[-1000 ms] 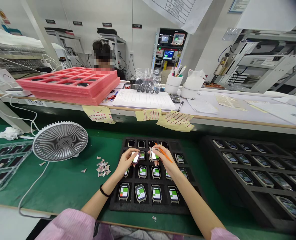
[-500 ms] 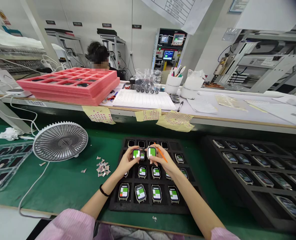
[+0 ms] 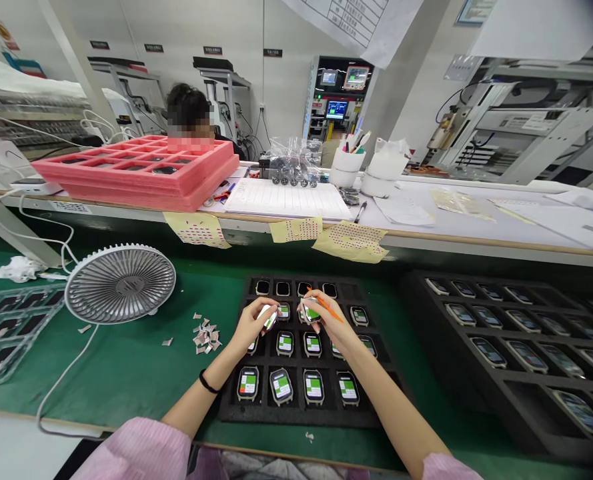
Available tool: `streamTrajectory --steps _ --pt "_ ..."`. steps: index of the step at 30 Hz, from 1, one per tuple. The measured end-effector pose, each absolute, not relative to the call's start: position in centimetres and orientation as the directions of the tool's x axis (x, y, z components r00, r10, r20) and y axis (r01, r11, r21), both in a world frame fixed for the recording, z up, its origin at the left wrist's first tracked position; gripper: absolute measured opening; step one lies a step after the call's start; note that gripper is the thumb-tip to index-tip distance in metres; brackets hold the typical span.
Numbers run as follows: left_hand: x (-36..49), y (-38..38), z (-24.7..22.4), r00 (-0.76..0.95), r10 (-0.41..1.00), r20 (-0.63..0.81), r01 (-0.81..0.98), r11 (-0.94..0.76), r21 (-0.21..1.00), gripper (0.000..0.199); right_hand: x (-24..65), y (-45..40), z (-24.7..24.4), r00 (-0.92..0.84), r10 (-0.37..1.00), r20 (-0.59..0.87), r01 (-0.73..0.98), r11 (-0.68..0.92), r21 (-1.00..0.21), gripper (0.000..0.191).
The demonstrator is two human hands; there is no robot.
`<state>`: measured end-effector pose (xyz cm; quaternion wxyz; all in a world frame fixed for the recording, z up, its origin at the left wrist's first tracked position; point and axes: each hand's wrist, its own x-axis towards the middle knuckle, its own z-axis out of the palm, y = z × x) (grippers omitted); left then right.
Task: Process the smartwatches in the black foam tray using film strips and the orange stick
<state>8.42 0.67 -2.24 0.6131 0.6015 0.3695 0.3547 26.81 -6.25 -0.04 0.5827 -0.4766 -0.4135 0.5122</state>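
My left hand (image 3: 254, 323) is closed on a smartwatch (image 3: 270, 318), tilted with its lit screen partly hidden by the fingers. In my right hand (image 3: 330, 320) are another smartwatch (image 3: 309, 310), its screen green and white, and a thin orange stick-like tool (image 3: 325, 305) lying across the fingers. Both hands hover over the back half of a black foam tray (image 3: 301, 413). Several smartwatches sit in its pockets, such as the watch (image 3: 313, 387) in the front row, with green and white screens. Those in the farthest row (image 3: 282, 289) have dark screens.
A round fan (image 3: 121, 283) stands left, near small paper scraps (image 3: 207, 337) and a clear tray of dark screens (image 3: 13, 327). Another black foam tray (image 3: 526, 400) with watches lies right. Above, a shelf carries pink foam trays (image 3: 141, 190) and papers. Someone (image 3: 191, 110) sits behind it.
Both held watches have tilted: the left one has turned on its side, and the right one has rotated and shifted slightly right. The orange tool has moved slightly with my right hand.
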Motion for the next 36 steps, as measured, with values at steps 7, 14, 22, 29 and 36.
streamTrajectory --steps 7,14,22,29,36 --pt "8.6 1.0 -3.0 0.561 0.827 0.041 -0.069 -0.003 0.998 0.042 26.8 -6.1 0.1 0.108 0.994 -0.021 -0.228 0.005 -0.974 0.032" --pt "8.5 0.9 -3.0 0.61 0.79 0.063 -0.103 0.0 0.995 0.057 26.8 -5.8 -0.5 0.075 0.997 0.021 -0.274 0.04 -0.961 0.039" --pt "8.5 1.8 -4.1 0.605 0.796 0.029 -0.153 0.08 0.985 0.057 27.0 -5.4 -1.1 0.075 0.997 0.024 -0.304 0.046 -0.952 0.039" --pt "8.4 1.5 -3.5 0.591 0.807 -0.007 -0.149 0.118 0.982 0.056 26.9 -5.6 -0.4 0.082 0.997 -0.003 -0.333 0.025 -0.943 0.035" --pt "8.3 1.4 -3.2 0.576 0.817 -0.012 -0.146 0.117 0.982 0.051 26.8 -5.8 0.0 0.088 0.996 -0.015 -0.347 0.017 -0.938 0.03"
